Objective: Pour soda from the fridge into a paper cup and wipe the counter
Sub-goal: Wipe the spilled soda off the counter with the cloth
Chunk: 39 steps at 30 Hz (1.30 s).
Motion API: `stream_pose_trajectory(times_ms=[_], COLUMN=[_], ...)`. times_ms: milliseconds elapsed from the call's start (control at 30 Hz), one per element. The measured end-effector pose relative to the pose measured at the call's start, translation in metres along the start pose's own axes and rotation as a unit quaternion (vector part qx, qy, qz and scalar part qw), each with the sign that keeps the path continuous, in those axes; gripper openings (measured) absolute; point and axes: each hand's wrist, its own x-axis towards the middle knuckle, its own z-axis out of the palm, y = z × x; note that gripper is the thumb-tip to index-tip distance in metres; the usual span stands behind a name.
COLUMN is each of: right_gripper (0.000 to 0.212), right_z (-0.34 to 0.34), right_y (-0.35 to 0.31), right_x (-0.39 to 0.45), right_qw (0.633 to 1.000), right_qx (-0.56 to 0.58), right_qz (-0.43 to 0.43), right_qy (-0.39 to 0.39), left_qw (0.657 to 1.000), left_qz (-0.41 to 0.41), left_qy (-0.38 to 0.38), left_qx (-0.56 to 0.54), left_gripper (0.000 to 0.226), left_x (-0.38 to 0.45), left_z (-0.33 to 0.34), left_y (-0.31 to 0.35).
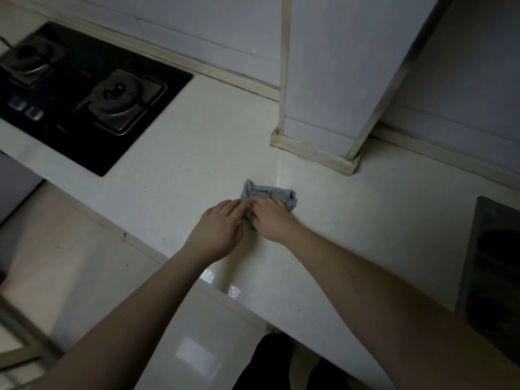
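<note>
A crumpled grey-blue cloth (pixel 277 192) lies on the pale counter (pixel 213 153) in front of a tiled wall column. My right hand (pixel 271 220) rests on the cloth's near side with its fingers curled over it. My left hand (pixel 219 229) lies just to the left, fingers extended and touching the cloth's near edge beside the right hand. Part of the cloth is hidden under both hands. No soda, paper cup or fridge is in view.
A black two-burner gas hob (pixel 84 94) is set into the counter at the left. The white column (pixel 337 80) stands on the counter behind the cloth. A dark recessed sink (pixel 495 271) lies at the right edge. The counter's front edge runs diagonally below my forearms.
</note>
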Motion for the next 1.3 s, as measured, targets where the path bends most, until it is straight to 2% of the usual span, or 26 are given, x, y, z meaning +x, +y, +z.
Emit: stream_pose_trajectory(times_ms=[233, 367, 500, 600, 667, 800, 933, 1100, 1300], right_gripper=[0.04, 0.052, 0.054, 0.062, 0.064, 0.059, 0.054, 0.058, 0.055], right_z=[0.029, 0.041, 0.039, 0.028, 0.022, 0.017, -0.001, -0.009, -0.009], right_y=[0.006, 0.017, 0.026, 0.036, 0.048, 0.087, 0.125, 0.17, 0.18], right_x=[-0.028, -0.053, -0.071, -0.088, -0.102, -0.135, -0.176, -0.23, -0.269], right_qw=[0.989, 0.986, 0.987, 0.998, 0.999, 0.999, 0.997, 0.988, 0.972], right_qx=[-0.087, -0.103, -0.091, -0.011, 0.007, -0.024, -0.064, -0.089, -0.071], right_qz=[-0.122, -0.127, -0.135, -0.059, -0.045, -0.039, 0.025, 0.112, 0.199], right_qy=[0.021, 0.019, 0.015, 0.011, 0.016, 0.029, 0.039, 0.061, 0.101], left_qw=[0.999, 0.999, 0.998, 0.997, 0.995, 0.995, 0.991, 0.98, 0.968], left_qz=[-0.03, -0.031, -0.025, -0.026, -0.017, 0.034, 0.087, 0.153, 0.203], left_qy=[-0.013, -0.022, -0.049, -0.078, -0.094, -0.098, -0.106, -0.126, -0.146], left_qx=[0.004, -0.009, 0.003, 0.007, 0.009, 0.002, 0.0, -0.02, -0.001], left_gripper=[0.055, 0.054, 0.054, 0.056, 0.057, 0.057, 0.057, 0.056, 0.056], left_x=[-0.026, -0.032, -0.033, -0.025, -0.017, 0.004, 0.035, 0.064, 0.075], left_z=[0.005, 0.02, 0.049, 0.068, 0.074, 0.085, 0.094, 0.103, 0.107], left_y=[0.0, 0.012, 0.021, 0.031, 0.045, 0.085, 0.135, 0.205, 0.251])
